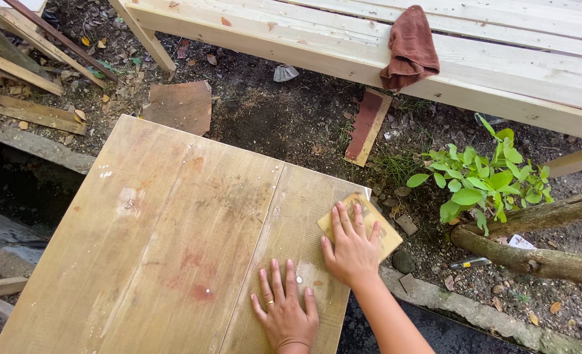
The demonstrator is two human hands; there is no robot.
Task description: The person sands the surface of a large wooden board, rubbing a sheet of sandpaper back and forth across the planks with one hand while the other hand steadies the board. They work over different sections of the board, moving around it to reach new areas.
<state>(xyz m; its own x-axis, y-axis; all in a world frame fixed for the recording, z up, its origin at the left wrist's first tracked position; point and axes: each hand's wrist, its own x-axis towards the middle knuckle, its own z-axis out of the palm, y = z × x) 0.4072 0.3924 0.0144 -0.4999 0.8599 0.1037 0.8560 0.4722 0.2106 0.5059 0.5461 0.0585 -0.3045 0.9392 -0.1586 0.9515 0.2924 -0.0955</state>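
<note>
Right hand [352,246] flat, fingers spread, pressing sandpaper sheet [363,223] on wooden tabletop [160,236] — near its right edge. Left hand [284,311] flat, open wide, holding nothing — just beside it.

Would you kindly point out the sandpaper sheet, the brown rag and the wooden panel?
sandpaper sheet [388,237]: head view, bare right corner.
brown rag [410,46]: head view, middle of the cloth.
wooden panel [166,242]: head view, bare centre board.
</note>
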